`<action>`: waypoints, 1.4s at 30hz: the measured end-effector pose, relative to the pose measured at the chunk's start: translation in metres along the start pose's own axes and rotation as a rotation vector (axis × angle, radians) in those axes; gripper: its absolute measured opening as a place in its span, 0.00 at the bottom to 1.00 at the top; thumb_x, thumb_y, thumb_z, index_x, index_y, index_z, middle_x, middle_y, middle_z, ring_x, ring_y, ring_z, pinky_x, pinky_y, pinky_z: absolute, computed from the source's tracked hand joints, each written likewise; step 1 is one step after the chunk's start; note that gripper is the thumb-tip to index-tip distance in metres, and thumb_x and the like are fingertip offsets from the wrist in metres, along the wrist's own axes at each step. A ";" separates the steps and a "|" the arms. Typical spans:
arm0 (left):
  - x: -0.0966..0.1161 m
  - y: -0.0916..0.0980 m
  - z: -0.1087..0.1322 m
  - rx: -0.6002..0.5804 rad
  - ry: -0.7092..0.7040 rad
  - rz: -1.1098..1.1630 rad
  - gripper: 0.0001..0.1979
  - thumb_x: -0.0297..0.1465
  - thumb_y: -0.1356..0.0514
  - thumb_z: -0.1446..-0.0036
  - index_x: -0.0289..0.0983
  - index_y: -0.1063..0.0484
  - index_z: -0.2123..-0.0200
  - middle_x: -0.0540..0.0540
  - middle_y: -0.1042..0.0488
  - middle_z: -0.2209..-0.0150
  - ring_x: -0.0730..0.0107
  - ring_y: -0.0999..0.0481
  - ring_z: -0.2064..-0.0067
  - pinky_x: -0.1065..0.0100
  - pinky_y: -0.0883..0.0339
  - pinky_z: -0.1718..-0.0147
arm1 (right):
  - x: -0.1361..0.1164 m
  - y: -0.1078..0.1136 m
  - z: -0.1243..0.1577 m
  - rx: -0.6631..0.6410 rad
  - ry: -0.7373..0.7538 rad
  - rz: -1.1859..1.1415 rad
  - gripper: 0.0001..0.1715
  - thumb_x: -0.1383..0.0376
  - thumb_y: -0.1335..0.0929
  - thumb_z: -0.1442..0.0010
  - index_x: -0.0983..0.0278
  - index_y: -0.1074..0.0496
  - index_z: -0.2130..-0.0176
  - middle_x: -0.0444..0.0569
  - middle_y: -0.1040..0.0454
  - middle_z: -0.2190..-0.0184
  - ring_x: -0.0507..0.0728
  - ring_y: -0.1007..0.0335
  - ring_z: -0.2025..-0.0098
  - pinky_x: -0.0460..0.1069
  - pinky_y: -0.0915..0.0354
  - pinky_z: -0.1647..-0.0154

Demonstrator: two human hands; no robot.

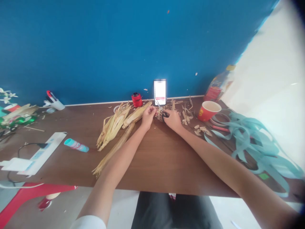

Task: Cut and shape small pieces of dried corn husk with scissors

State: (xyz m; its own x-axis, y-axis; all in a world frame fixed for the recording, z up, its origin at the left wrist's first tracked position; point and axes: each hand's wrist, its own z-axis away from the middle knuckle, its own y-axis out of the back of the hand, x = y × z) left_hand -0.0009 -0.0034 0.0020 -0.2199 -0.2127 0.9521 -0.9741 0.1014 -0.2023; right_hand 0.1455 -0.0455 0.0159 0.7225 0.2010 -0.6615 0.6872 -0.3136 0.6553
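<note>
My right hand (173,120) grips a pair of scissors (165,114), its dark handles in my fingers and its blades pointing up and left. Close beside it, my left hand (149,116) is closed in a pinch near the blades; whatever lies between the fingertips is too small to make out. Dried corn husks (114,124) lie in bundles to the left of my left hand. Around and behind the scissors, small husk scraps (187,116) are scattered. A phone (159,92) with a lit screen leans on the wall just beyond my hands.
A red spool (137,100) stands near the wall. To the right are a red paper cup (209,110), a bottle (219,84) and tangled teal ribbon (257,140). Leftward lie a blue tube (76,145), a power strip (44,154) and a pen holder (57,104).
</note>
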 end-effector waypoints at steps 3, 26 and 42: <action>0.000 0.000 0.000 -0.027 -0.006 0.008 0.13 0.35 0.35 0.50 0.35 0.32 0.64 0.46 0.27 0.65 0.72 0.25 0.66 0.68 0.31 0.63 | 0.001 -0.001 0.000 0.007 -0.017 0.011 0.18 0.63 0.35 0.51 0.60 0.22 0.60 0.44 0.25 0.76 0.54 0.34 0.73 0.46 0.42 0.71; -0.002 -0.001 -0.001 0.029 0.006 -0.171 0.09 0.33 0.37 0.50 0.34 0.25 0.67 0.49 0.28 0.74 0.75 0.32 0.72 0.72 0.39 0.71 | 0.002 0.000 0.001 0.097 -0.029 -0.050 0.20 0.63 0.35 0.49 0.61 0.27 0.55 0.46 0.24 0.70 0.57 0.29 0.67 0.49 0.36 0.63; 0.003 -0.003 0.004 -0.131 -0.122 -0.383 0.03 0.26 0.40 0.50 0.36 0.27 0.69 0.48 0.27 0.68 0.72 0.31 0.65 0.71 0.37 0.63 | 0.002 0.001 0.000 0.114 0.094 -0.241 0.22 0.67 0.36 0.48 0.63 0.28 0.52 0.47 0.23 0.64 0.55 0.27 0.63 0.49 0.34 0.58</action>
State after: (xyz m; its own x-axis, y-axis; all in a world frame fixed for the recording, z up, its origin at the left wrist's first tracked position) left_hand 0.0010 -0.0082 0.0044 0.1441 -0.3714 0.9172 -0.9734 0.1136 0.1989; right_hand 0.1481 -0.0457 0.0149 0.5467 0.3664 -0.7529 0.8310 -0.3478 0.4341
